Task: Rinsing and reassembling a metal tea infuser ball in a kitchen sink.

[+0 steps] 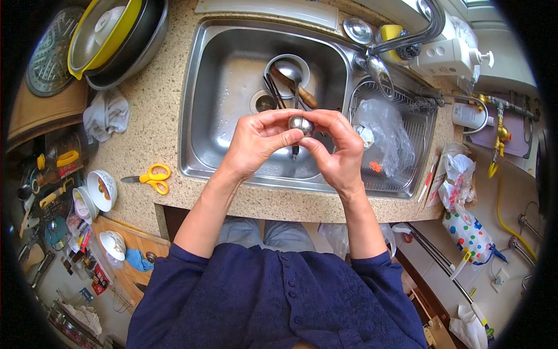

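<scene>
Over the near part of a stainless steel sink [218, 100], my left hand [261, 137] and my right hand [335, 144] together hold a small round metal ball [301, 125] with a seam across it. The fingertips of both hands pinch it from either side. Beyond the hands, a white bowl [306, 65] lies in the sink with a metal ladle [288, 70] and a wooden-handled utensil [307, 97] in it. Dark chopsticks [272, 89] lean there beside the drain [265, 103]. The lower ends of the utensils are partly hidden by my hands.
Yellow-handled scissors [154, 177] lie on the counter left of the sink, near a white cloth [107, 114] and stacked basins [150, 43]. At right, a wire basket [409, 174] holds a clear plastic bag [383, 131]. The faucet [436, 26] reaches over the sink's back right corner.
</scene>
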Demonstrator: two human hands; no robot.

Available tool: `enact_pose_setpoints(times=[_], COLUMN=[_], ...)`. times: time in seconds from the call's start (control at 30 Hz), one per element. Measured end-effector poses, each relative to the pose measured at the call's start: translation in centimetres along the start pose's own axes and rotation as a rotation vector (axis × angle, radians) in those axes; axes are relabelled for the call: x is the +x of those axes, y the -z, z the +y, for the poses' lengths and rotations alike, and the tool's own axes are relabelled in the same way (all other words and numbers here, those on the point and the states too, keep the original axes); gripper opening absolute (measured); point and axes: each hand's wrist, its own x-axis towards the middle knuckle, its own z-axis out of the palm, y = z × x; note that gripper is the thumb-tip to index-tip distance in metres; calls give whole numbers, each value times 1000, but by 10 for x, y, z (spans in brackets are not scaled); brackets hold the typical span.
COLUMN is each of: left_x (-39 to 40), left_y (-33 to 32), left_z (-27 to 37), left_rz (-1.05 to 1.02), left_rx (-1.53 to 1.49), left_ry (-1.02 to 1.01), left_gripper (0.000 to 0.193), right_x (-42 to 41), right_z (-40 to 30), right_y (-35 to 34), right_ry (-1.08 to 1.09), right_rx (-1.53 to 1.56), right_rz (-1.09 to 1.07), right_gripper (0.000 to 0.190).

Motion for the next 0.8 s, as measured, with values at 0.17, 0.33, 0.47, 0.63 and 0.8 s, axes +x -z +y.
enact_pose_setpoints(times=[0.17,0.33,0.47,0.63,0.8], left_x=[1,0,1,3,1], left_y=[0,0,-4,-10,-16], left_z=[-3,-3,2,2,-15], left_rz=[-2,-10,-32,-49,0], left_rx=[32,373,486,644,558], left_ry=[-33,-257,-380,-457,-366], left_gripper=[41,44,46,46,41], right_x=[-5,-7,-10,-12,-10], right_z=[6,0,5,11,8], right_y=[3,2,9,10,13], right_ry=[-98,-232,-451,-646,-777], right_rx=[158,416,555,667,197], right_rz=[-2,35,18,-21,-94], right_gripper=[36,31,25,29,49])
